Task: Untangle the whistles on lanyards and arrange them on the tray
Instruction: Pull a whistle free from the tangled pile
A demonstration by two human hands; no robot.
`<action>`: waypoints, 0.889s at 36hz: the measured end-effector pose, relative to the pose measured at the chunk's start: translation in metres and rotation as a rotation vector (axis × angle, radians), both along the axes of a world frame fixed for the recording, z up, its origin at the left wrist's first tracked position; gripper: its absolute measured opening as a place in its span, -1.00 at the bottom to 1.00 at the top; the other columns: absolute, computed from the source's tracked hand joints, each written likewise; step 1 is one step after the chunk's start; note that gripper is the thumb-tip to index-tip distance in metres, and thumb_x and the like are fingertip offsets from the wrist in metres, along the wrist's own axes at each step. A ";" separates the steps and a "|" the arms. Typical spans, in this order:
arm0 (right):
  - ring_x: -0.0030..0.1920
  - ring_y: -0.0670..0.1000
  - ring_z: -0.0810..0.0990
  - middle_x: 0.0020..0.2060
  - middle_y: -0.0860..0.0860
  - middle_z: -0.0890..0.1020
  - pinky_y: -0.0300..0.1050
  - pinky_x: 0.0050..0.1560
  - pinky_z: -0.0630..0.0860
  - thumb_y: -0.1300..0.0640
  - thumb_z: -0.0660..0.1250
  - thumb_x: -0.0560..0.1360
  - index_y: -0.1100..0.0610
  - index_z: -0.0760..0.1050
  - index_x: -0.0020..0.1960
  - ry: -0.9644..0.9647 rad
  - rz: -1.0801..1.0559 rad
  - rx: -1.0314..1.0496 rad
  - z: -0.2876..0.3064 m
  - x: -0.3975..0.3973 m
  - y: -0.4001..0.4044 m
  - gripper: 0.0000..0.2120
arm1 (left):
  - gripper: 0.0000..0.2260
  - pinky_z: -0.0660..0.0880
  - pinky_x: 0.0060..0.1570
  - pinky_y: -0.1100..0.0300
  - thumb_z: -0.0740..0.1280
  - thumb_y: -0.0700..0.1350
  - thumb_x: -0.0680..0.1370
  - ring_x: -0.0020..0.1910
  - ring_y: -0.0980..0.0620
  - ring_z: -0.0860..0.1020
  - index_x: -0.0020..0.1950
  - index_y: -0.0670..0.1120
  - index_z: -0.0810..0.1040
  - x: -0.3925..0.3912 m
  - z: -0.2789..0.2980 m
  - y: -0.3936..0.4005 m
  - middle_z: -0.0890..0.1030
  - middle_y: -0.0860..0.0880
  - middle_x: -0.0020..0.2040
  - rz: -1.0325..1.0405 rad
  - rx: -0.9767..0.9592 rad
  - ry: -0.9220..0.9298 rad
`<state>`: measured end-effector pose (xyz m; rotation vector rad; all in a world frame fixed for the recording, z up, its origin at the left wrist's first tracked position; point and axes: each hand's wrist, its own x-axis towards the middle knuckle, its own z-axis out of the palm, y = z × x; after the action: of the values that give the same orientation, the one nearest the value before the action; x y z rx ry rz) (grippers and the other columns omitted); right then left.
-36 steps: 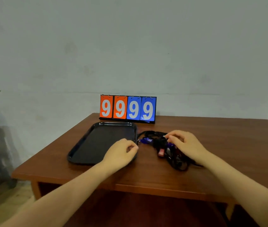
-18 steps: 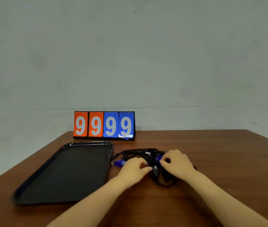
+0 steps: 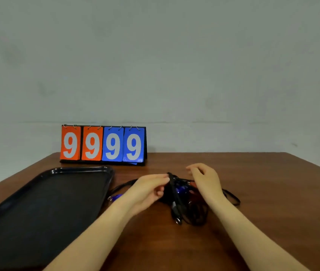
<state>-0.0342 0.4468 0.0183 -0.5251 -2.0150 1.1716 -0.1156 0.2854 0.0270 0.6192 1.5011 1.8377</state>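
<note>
Head view: left hand [image 3: 147, 189] has come in from the tray [image 3: 38, 208] and now pinches a lanyard strand [image 3: 171, 179] lifted off the tangle [image 3: 186, 202] on the table [image 3: 262, 192], right of the tray. Right hand [image 3: 206, 178], fingers loose, has released the tangle. Untangling has begun; tray holds nothing.

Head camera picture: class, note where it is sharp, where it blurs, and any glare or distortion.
Head view: the scoreboard digits read crisply; the left hand and right hand are slightly soft; the lanyard tangle merges into a dark mass; faint sheen on the tray rim; table edges splay from wide-angle distortion.
</note>
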 end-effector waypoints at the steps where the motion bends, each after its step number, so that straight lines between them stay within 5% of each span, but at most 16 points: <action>1: -0.07 -0.15 0.58 -0.05 -0.13 0.61 -0.40 -0.32 0.43 0.14 0.16 0.59 -0.05 0.57 -0.03 0.003 0.018 -0.002 0.000 0.001 -0.002 -0.78 | -0.78 0.38 -0.35 0.32 0.30 -0.31 0.55 -0.31 0.14 0.42 0.19 -0.25 0.57 0.001 0.005 -0.006 0.56 -0.08 -0.14 0.006 -0.030 0.027; 5: -0.01 -0.18 0.57 -0.06 -0.17 0.62 -0.32 -0.09 0.47 0.16 0.18 0.58 -0.07 0.57 -0.02 0.026 0.080 0.147 0.003 0.003 -0.012 -0.79 | -0.79 0.44 -0.13 0.32 0.26 -0.19 0.59 -0.16 0.17 0.48 0.18 -0.05 0.59 -0.004 0.017 -0.025 0.58 0.04 -0.04 0.182 -0.364 0.564; 8: 0.04 -0.23 0.53 0.01 -0.16 0.61 -0.35 -0.01 0.42 0.16 0.22 0.58 -0.04 0.58 0.04 0.038 0.139 0.177 0.004 0.003 -0.019 -0.81 | -0.82 0.47 0.02 0.28 0.31 -0.07 0.57 -0.02 0.18 0.51 0.15 0.04 0.59 -0.009 0.020 -0.032 0.58 0.12 0.03 0.340 -0.349 0.782; 14: 0.15 -0.23 0.51 0.19 -0.16 0.54 -0.29 0.13 0.44 0.07 0.25 0.58 -0.15 0.46 0.27 -0.036 0.363 0.170 0.002 -0.001 -0.046 -0.72 | -0.85 0.53 -0.17 0.29 0.27 -0.13 0.59 -0.28 0.16 0.53 0.04 0.00 0.63 0.002 0.037 -0.033 0.65 0.08 -0.21 0.339 0.103 0.538; 17: 0.06 -0.24 0.57 0.06 -0.18 0.63 -0.24 0.14 0.49 0.01 0.22 0.59 -0.12 0.58 0.11 -0.111 0.452 0.256 0.004 0.000 -0.058 -0.81 | -0.85 0.55 -0.08 0.21 0.26 -0.16 0.60 -0.26 0.14 0.54 -0.01 0.02 0.62 0.005 0.039 -0.032 0.63 0.05 -0.21 0.341 0.235 0.438; 21: -0.02 0.01 0.65 -0.17 0.03 0.71 -0.06 0.21 0.47 0.00 0.12 0.63 0.12 0.66 -0.19 -0.045 0.576 0.048 0.012 0.006 -0.067 -0.58 | -0.87 0.55 0.03 0.17 0.30 -0.19 0.58 -0.17 0.10 0.58 0.01 -0.02 0.62 0.000 0.040 -0.033 0.64 -0.01 -0.08 0.436 0.359 0.311; 27: -0.45 0.04 0.42 -0.53 0.04 0.41 -0.11 -0.22 0.47 -0.01 0.26 0.52 0.13 0.49 -0.37 0.061 0.773 -0.321 0.028 0.014 -0.061 -0.66 | -0.84 0.58 0.04 0.20 0.27 -0.20 0.61 -0.13 0.10 0.62 0.15 -0.07 0.57 -0.024 0.032 -0.037 0.61 -0.04 0.07 0.620 0.377 0.249; 32: -0.54 -0.08 0.26 -0.58 -0.08 0.27 -0.21 -0.37 0.30 0.11 0.21 0.50 0.15 0.37 -0.24 0.304 0.626 -0.589 0.042 0.018 -0.025 -0.83 | -0.83 0.53 0.18 0.10 0.23 -0.19 0.63 -0.08 0.10 0.60 0.11 0.04 0.54 -0.032 0.028 -0.039 0.59 0.06 0.05 0.667 0.321 0.318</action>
<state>-0.0159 0.4213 0.0608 0.0440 -1.5873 2.1074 -0.1473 0.2463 0.0552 0.6257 1.7758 2.6255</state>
